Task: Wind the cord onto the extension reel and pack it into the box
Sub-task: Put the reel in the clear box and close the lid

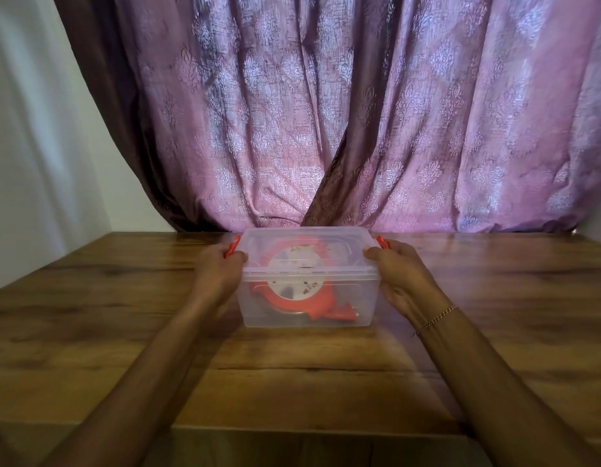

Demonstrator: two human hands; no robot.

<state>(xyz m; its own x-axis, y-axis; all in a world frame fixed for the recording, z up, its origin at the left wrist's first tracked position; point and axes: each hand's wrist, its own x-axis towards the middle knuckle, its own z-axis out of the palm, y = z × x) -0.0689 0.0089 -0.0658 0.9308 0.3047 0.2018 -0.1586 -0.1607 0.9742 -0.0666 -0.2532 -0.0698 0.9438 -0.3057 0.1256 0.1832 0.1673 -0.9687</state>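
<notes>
The reel [299,281] lies inside the lidded box [309,318] on the worktop [90,298]. Left hand [221,267] and right hand [398,271] grip the box ends at the red latches [381,242]. Recommend pressing both latches evenly until seated.

Dim pinkish backlight through curtain [326,112]; soft blur, edges bowed.

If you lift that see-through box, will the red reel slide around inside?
Probably a little: the reel leans tilted, with spare room around it. The box looks like thin plastic, so it may flex. Both hands, left and right, grip its ends.
</notes>
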